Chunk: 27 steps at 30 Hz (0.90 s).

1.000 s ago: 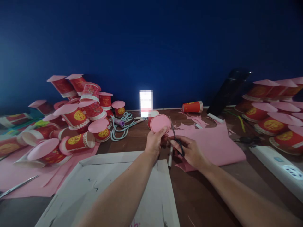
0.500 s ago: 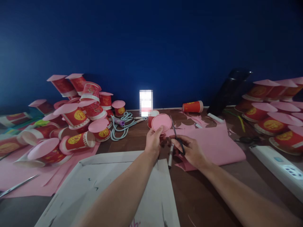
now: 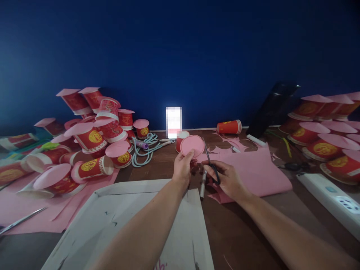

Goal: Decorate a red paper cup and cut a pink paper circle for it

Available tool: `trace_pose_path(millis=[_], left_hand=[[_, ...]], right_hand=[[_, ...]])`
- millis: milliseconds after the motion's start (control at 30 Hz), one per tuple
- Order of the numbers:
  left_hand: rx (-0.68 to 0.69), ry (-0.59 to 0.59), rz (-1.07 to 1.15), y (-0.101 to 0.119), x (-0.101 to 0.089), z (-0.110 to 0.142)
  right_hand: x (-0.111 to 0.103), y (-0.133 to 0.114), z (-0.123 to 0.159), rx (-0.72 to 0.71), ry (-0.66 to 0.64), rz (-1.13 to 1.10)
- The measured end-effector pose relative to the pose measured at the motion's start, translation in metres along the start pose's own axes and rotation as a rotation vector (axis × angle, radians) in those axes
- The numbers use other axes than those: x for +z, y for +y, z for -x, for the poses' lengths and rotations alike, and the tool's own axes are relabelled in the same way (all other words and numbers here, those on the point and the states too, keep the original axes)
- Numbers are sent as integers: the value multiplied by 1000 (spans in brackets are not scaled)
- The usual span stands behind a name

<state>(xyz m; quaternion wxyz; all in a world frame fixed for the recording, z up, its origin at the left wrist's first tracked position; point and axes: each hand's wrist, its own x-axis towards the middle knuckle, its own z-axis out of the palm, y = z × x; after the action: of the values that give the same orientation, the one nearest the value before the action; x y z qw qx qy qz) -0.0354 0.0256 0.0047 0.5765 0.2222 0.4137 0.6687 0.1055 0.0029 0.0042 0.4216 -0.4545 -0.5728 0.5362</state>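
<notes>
My left hand (image 3: 182, 166) pinches a round pink paper disc (image 3: 192, 145) with the thumb on its face. A dark outline runs just inside the disc's edge. In my right hand (image 3: 225, 176) is a pair of scissors (image 3: 213, 172), fingers around the dark handles, blades pointing up beside the disc's right edge. Whether the blades touch the paper I cannot tell. Just below the hands lies a marker pen (image 3: 203, 185). Behind the disc stands a red paper cup (image 3: 178, 144), partly hidden. A large pink paper sheet (image 3: 258, 172) lies to the right of my right hand.
Red cups with pink discs pile up at the left (image 3: 87, 138) and right (image 3: 323, 146). Stacked red cups (image 3: 229, 127), a pale cord (image 3: 137, 159) and a lit screen (image 3: 173, 122) stand or lie behind. A white board (image 3: 135, 217) lies in front, a power strip (image 3: 332, 202) at right.
Almost nothing differs. The disc and my left hand have shifted very slightly to the right; the scissors remain at the disc's right edge.
</notes>
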Motion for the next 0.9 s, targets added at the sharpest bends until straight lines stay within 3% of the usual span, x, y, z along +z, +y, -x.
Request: trace_pose_path(millis=[900], left_hand=[[-7, -5, -3, -1, -1, -1]], right_hand=[[-1, -2, -2, -20, 61, 7]])
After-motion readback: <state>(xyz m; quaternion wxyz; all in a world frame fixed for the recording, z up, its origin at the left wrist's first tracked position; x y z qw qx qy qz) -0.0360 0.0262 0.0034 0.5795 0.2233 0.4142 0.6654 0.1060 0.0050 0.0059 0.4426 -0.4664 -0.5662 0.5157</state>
